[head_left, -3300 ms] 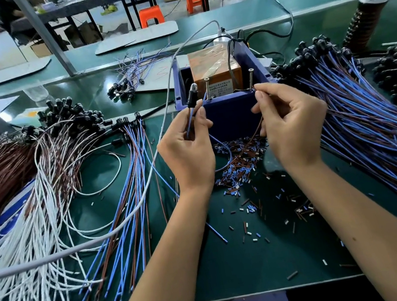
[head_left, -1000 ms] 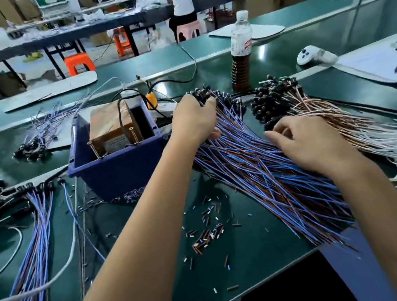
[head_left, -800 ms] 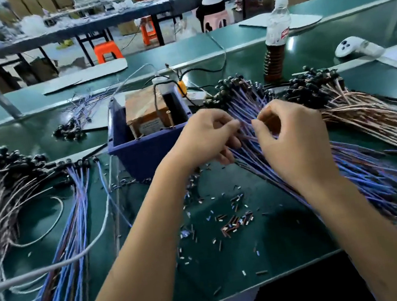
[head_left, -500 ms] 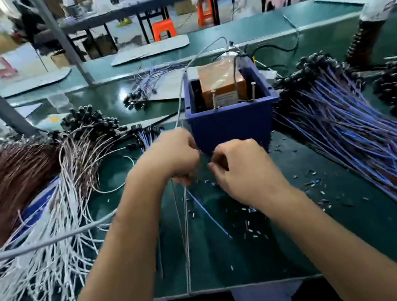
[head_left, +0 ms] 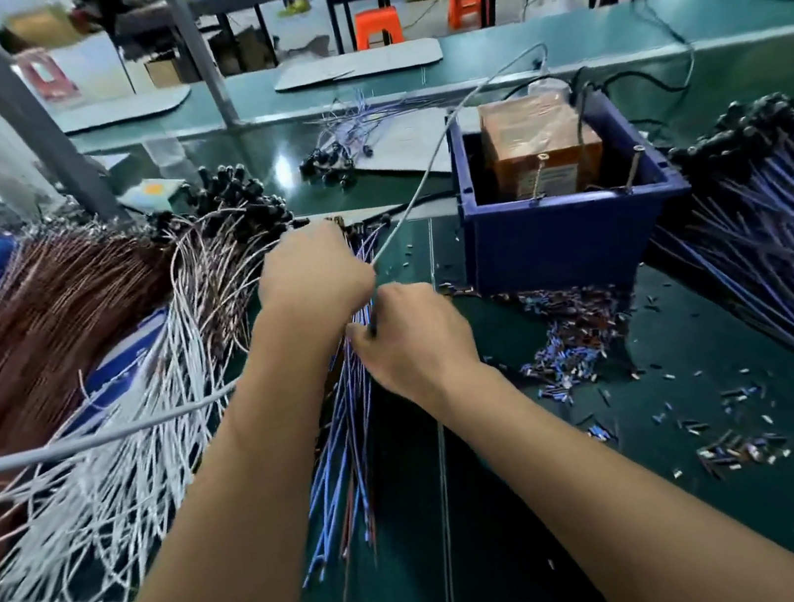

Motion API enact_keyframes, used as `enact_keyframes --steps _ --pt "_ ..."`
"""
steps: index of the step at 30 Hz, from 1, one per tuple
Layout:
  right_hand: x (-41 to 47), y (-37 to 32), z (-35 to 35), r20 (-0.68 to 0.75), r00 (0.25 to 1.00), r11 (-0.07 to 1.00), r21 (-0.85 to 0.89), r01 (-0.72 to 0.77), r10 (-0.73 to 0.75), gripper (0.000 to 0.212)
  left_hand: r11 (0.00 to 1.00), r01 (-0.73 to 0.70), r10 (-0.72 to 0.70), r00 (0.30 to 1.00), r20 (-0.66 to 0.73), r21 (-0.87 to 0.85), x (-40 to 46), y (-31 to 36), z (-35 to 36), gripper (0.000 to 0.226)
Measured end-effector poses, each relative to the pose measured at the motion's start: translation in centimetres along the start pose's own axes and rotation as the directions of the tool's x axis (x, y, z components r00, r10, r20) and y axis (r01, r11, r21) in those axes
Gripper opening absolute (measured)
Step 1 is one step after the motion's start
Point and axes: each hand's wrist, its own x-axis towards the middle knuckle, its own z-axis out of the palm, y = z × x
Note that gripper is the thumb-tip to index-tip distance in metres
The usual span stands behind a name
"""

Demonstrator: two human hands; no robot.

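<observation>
Green bench matting (head_left: 522, 515) on a factory wiring line carries heaps of cut leads; 2 bare hands meet over a sheaf of blue and brown wires (head_left: 353, 464) just left of a blue bin (head_left: 566, 232); the sheaf's long axis runs almost straight away from the worker, black plugs at the far end, cut tips toward the near edge. The left hand (head_left: 315, 272) lies knuckles-up over the plug end, fingers folded under and hidden, so whether it clasps anything cannot be told; the right hand (head_left: 410, 335) sits just beside it on the bin side, slightly nearer the worker, thumb and forefinger pinching 1 thin strand of the sheaf. Any pull or lay-down would likely follow that near-far line, the right hand leading. White wires (head_left: 147, 444) fan out to the left beneath a grey cable (head_left: 94, 439); insulation scraps (head_left: 573, 340) litter the mat by the bin.
</observation>
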Motion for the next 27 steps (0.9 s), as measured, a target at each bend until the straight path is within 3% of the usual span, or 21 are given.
enact_keyframes --steps 2,6,8,12,16,18,20,22,25,27 --pt "0.0 0.1 0.1 -0.008 1.0 1.0 -0.012 0.028 -0.029 0.04 0.999 0.036 -0.035 0.998 -0.061 0.011 1.0 0.2 0.7 0.008" --pt "-0.2 0.5 0.1 -0.015 0.997 0.996 -0.039 0.081 -0.081 0.026 0.996 0.09 -0.089 0.996 0.03 -0.014 3.2 0.9 2.4 0.03" --pt "-0.2 0.9 0.1 -0.007 0.997 0.997 -0.027 0.078 -0.079 0.024 0.993 0.113 -0.113 0.994 -0.003 -0.032 3.7 1.0 2.8 0.032" --pt "-0.3 1.3 -0.1 -0.005 0.999 0.997 0.066 0.046 -0.046 0.03 0.993 0.103 -0.107 0.993 -0.053 -0.065 3.6 0.9 2.7 0.012" --pt "-0.5 1.5 0.0 -0.006 1.0 0.99 0.14 -0.019 0.02 0.046 0.974 0.147 -0.174 0.973 -0.151 -0.174 3.5 0.7 1.6 0.032" --pt "-0.6 1.8 -0.3 -0.01 0.999 0.974 0.225 -0.027 0.03 0.047 0.923 0.145 -0.202 0.971 -0.129 -0.355 3.5 1.0 0.9 0.033" --pt "-0.9 2.1 -0.7 -0.037 0.999 0.934 0.357 -0.006 0.021 0.042 0.683 0.192 -0.243 0.97 0.028 -0.705 3.4 1.8 0.1 0.039" --pt "-1.6 2.4 -1.4 -0.138 0.99 0.848 0.525 0.073 0.001 0.032 0.385 0.244 -0.254 0.955 0.151 -0.89 2.8 2.7 -0.7 0.038" --pt "-2.7 2.3 -2.7 -0.268 0.963 0.728 0.656 0.2 -0.023 0.029 0.112 0.116 -0.271 0.959 0.082 -0.987 1.7 3.8 -2.0 0.023" --pt "-3.0 1.6 -3.7 -0.224 0.973 0.661 0.721 0.206 -0.058 0.037 -0.011 -0.016 -0.295 0.956 -0.012 -1.0 1.4 4.6 -3.0 0.014"
